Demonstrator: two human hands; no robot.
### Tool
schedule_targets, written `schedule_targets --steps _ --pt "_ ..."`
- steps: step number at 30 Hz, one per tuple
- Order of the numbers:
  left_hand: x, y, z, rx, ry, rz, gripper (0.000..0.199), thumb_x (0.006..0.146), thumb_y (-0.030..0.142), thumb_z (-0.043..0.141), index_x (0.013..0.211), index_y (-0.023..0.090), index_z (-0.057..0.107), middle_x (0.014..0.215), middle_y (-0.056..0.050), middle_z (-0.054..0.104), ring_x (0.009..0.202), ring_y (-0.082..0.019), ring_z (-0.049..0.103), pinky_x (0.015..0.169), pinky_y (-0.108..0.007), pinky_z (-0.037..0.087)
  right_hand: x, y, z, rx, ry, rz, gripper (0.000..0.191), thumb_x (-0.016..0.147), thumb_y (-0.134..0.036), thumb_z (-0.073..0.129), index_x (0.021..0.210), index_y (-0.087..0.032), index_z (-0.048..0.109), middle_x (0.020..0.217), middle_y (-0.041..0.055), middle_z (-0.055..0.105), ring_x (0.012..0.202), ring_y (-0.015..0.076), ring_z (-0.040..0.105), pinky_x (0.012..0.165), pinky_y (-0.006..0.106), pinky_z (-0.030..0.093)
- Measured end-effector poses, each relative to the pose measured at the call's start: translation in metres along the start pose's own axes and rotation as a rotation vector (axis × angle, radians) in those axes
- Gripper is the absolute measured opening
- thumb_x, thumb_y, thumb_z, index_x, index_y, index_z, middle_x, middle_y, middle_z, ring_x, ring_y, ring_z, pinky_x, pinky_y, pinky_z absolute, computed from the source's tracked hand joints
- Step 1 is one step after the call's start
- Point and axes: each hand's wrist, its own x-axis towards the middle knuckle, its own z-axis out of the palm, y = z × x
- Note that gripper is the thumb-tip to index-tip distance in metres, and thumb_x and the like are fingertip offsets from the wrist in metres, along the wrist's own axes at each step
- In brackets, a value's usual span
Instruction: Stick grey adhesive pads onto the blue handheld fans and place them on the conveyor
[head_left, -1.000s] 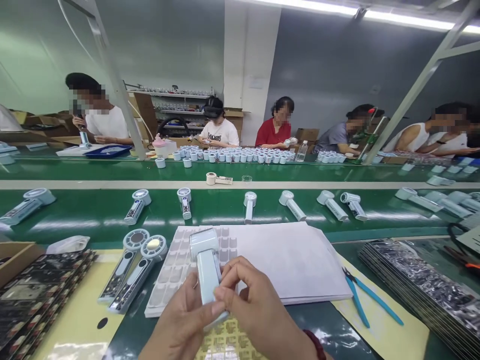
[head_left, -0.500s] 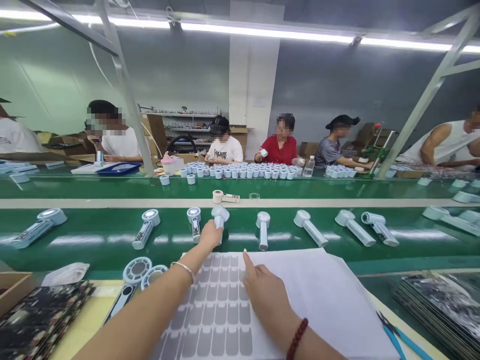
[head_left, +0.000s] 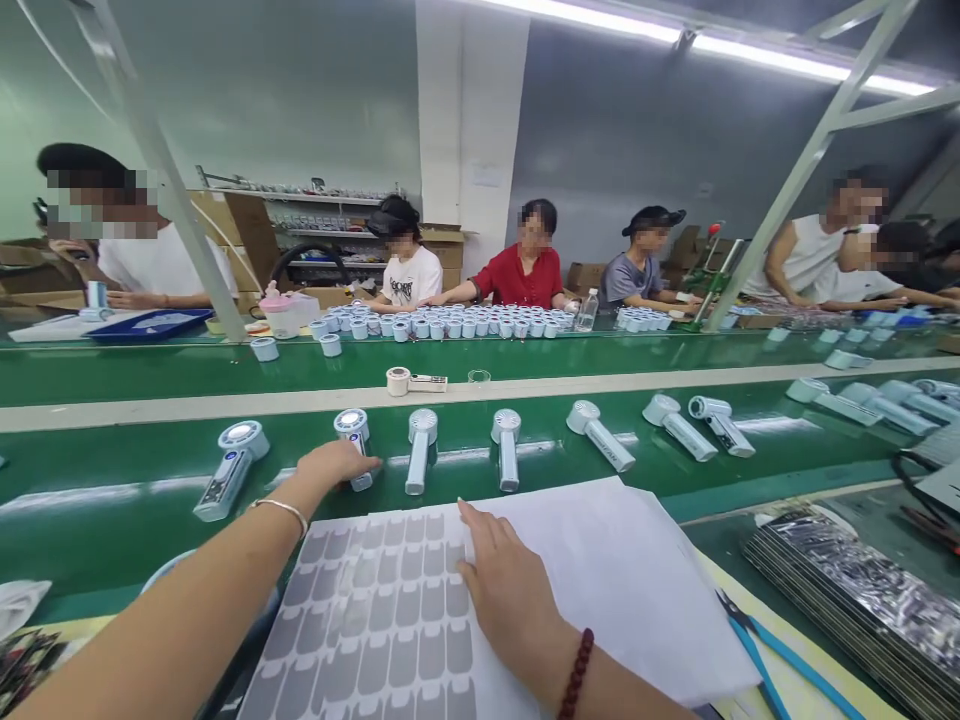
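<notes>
My left hand (head_left: 336, 465) is closed around the handle of a light blue handheld fan (head_left: 352, 424) on the green conveyor belt. The fan's round head points away from me, and my fingertips are partly hidden. My right hand (head_left: 510, 575) lies flat, fingers extended, across a sheet of grey stickers (head_left: 379, 625) and the white paper (head_left: 600, 560) beside it. Just right of my left hand, a second handheld fan (head_left: 421, 450) lies with its handle towards me. Another fan (head_left: 506, 450) rests on the belt beyond my right fingertips.
More fans (head_left: 679, 425) lie along the belt to both sides. Blue-handled pliers (head_left: 757, 640) and a stack of printed sheets (head_left: 862, 590) are at right. Across the belt, co-workers sit behind rows of round blue parts (head_left: 450, 325). A cream-coloured fan (head_left: 416, 381) lies on the divider.
My left hand has let go of one fan, which now lies on the belt, and moved left onto the neighbouring fan. My right hand stays on the sheet. The view has turned right.
</notes>
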Motion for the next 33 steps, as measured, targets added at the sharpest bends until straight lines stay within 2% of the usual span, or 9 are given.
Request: schedule_targets --steps 3,7,10,14,18,20,22,25,33 --pt "0.001 0.006 -0.001 -0.109 -0.055 -0.155 0.031 0.089 0.033 0.064 0.115 0.017 0.062 0.114 -0.008 0.065 0.095 -0.021 0.065 0.078 -0.041 0.057 -0.002 -0.001 0.002 0.096 0.001 0.066 0.061 0.083 -0.002 0.057 0.143 -0.012 0.049 0.107 0.0166 0.074 0.102 0.0328 0.067 0.082 0.045 0.055" --pt "-0.022 0.023 -0.012 -0.434 -0.106 -0.147 0.023 0.091 0.031 0.062 0.106 0.014 0.063 0.097 -0.004 0.066 0.076 -0.015 0.064 0.064 -0.031 0.056 0.0 0.003 0.001 0.385 0.004 0.14 0.056 0.081 -0.003 0.057 0.135 -0.02 0.052 0.101 0.0074 0.077 0.094 0.027 0.071 0.085 0.043 0.053" --pt "-0.067 0.027 -0.028 -0.697 -0.154 -0.046 0.013 0.092 0.026 0.058 0.089 0.013 0.063 0.07 0.002 0.06 0.055 -0.008 0.054 0.051 -0.021 0.048 0.006 0.01 -0.004 0.678 -0.048 0.176 0.046 0.078 -0.012 0.065 0.123 -0.018 0.052 0.088 0.0025 0.078 0.093 0.0229 0.073 0.086 0.037 0.054" --pt "-0.142 0.017 -0.035 -0.929 -0.236 0.015 0.034 0.095 0.037 0.045 0.093 0.012 0.067 0.056 -0.001 0.056 0.041 -0.01 0.047 0.039 -0.021 0.043 0.004 0.01 -0.021 0.981 -0.122 0.2 0.048 0.073 -0.025 0.075 0.114 -0.019 0.052 0.081 0.0016 0.076 0.107 0.0271 0.069 0.093 0.04 0.051" --pt "-0.202 0.003 -0.018 -1.235 -0.212 -0.245 0.023 0.092 0.021 0.053 0.096 0.005 0.068 0.079 -0.014 0.072 0.058 -0.018 0.068 0.054 -0.029 0.06 -0.027 -0.015 -0.041 1.193 -0.138 0.165 0.06 0.07 -0.036 0.081 0.119 -0.022 0.05 0.077 -0.0031 0.069 0.119 0.0267 0.063 0.099 0.04 0.047" --pt "-0.222 -0.002 -0.007 -1.385 -0.168 -0.362 0.016 0.091 0.014 0.056 0.095 0.004 0.067 0.08 -0.014 0.072 0.059 -0.017 0.07 0.056 -0.027 0.061 -0.048 -0.032 -0.046 1.323 -0.165 0.109 0.063 0.068 -0.033 0.084 0.12 -0.023 0.05 0.074 -0.0049 0.067 0.122 0.0263 0.061 0.101 0.04 0.046" --pt "-0.236 -0.006 0.002 -1.53 -0.134 -0.433 0.013 0.091 0.011 0.055 0.097 0.006 0.065 0.072 -0.009 0.069 0.05 -0.012 0.065 0.049 -0.022 0.058 -0.067 -0.047 -0.048 1.407 -0.184 0.087 0.065 0.066 -0.025 0.085 0.121 -0.023 0.051 0.071 -0.0048 0.069 0.124 0.0263 0.06 0.104 0.042 0.043" --pt "-0.253 -0.009 0.008 -1.697 -0.146 -0.545 0.011 0.092 0.012 0.054 0.098 0.009 0.062 0.067 -0.004 0.064 0.043 -0.008 0.06 0.042 -0.017 0.053 -0.088 -0.065 -0.045 1.387 -0.168 0.145 0.066 0.063 -0.018 0.084 0.121 -0.02 0.052 0.07 -0.0031 0.072 0.127 0.0258 0.058 0.108 0.044 0.039" --pt "-0.272 -0.012 0.009 -1.735 -0.134 -0.638 0.014 0.093 0.014 0.052 0.08 0.012 0.058 0.063 -0.003 0.058 0.044 -0.008 0.057 0.042 -0.017 0.051 -0.104 -0.09 -0.037 1.378 -0.072 0.212 0.06 0.058 -0.013 0.073 0.115 -0.02 0.057 0.065 -0.0038 0.073 0.114 0.0271 0.067 0.105 0.044 0.046"
